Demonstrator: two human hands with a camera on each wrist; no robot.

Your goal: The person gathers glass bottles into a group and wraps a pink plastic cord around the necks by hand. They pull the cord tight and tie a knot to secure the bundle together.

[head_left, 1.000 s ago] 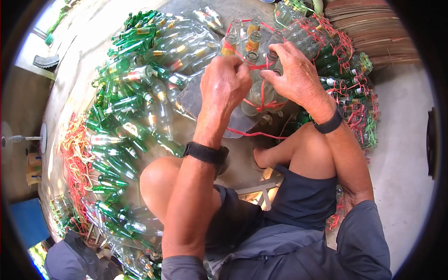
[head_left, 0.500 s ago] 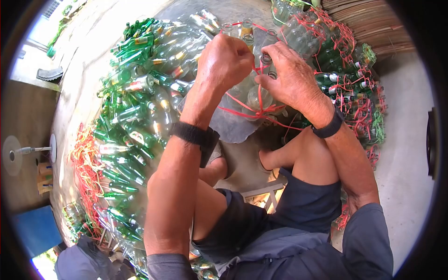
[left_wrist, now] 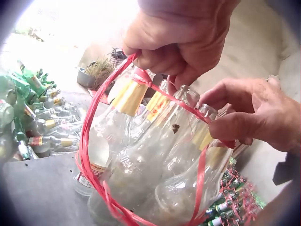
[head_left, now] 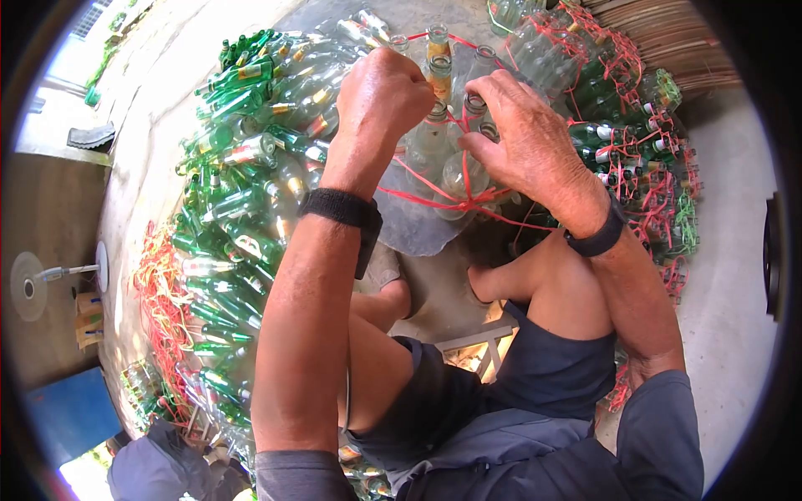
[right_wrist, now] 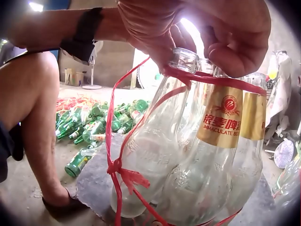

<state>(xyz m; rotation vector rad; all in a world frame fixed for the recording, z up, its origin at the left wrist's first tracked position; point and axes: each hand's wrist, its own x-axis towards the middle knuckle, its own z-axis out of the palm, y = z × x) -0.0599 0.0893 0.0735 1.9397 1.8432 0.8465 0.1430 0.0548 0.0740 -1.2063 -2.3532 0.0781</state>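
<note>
A cluster of clear glass bottles stands upright, bound round the necks and bodies with red plastic string. Several bottles carry gold neck labels. My left hand, curled into a fist at the left of the bottle tops, grips a length of the string, which runs taut from the fist in the left wrist view. Across the cluster, my right hand holds a bottle neck between thumb and fingers, close to the string band. The knot sits low on the bottles' side.
Beneath the bottles is a dark grey slab. Loose green bottles are heaped to the left, beside a pile of red and yellow string. String-tied bundles stand at the right. My bent legs flank the near side.
My left hand has moved left and slightly up, away from the right hand, uncovering bottle necks between them. The right hand stays at the bottle tops. The head view has shifted a little.
</note>
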